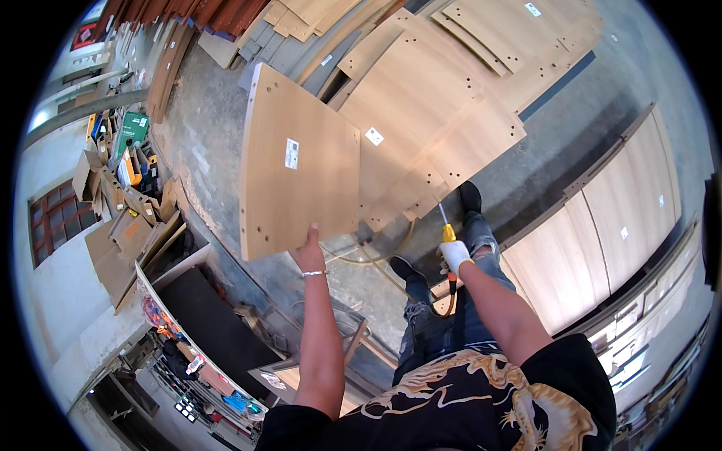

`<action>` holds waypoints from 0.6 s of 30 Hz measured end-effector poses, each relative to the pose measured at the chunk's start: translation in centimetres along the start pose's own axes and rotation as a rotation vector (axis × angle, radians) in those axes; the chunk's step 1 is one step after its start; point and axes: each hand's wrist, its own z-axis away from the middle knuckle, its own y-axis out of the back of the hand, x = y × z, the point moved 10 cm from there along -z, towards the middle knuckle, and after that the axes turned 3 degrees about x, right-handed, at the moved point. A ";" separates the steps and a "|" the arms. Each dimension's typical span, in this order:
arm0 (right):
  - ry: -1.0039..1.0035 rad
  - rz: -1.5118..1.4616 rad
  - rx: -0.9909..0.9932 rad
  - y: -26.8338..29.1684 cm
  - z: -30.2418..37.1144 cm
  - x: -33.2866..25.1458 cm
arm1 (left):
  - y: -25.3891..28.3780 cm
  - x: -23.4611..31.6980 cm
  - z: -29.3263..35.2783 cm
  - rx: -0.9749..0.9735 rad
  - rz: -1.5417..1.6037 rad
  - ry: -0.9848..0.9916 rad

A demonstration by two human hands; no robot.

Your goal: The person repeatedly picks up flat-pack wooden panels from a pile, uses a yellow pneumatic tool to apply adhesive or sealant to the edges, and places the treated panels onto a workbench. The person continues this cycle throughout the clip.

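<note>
My left hand (308,253), bare with a band at the wrist, grips the lower edge of a light wood panel (323,173). Its thumb lies on the face; the other fingers are hidden behind. The panel is tilted up, with a white label and drilled holes near its ends. In a white glove, my right hand (455,256) is closed round a yellow air blow gun (449,232). The gun's thin metal nozzle points toward the near edge of a stack of wood panels (429,98), and a hose runs from its lower end.
More labelled panels (526,30) lie at the far right, and a long panel stack (587,233) stands to my right. Cardboard and boxes (131,218) crowd the left wall beside a dark-topped bench (214,323). A yellowish hose (376,261) loops over the concrete floor near my feet.
</note>
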 end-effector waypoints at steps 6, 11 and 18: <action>-0.109 -0.172 0.039 3.3 -5.6 -1.1 | 0.2 -0.9 0.6 -0.032 0.000 0.051; -0.051 0.639 -0.443 -8.9 1.4 1.5 | 0.5 -1.8 0.0 -0.006 0.110 0.088; 0.206 0.595 -0.238 -10.3 5.9 -4.4 | 0.7 -3.3 0.4 -0.126 -0.037 0.100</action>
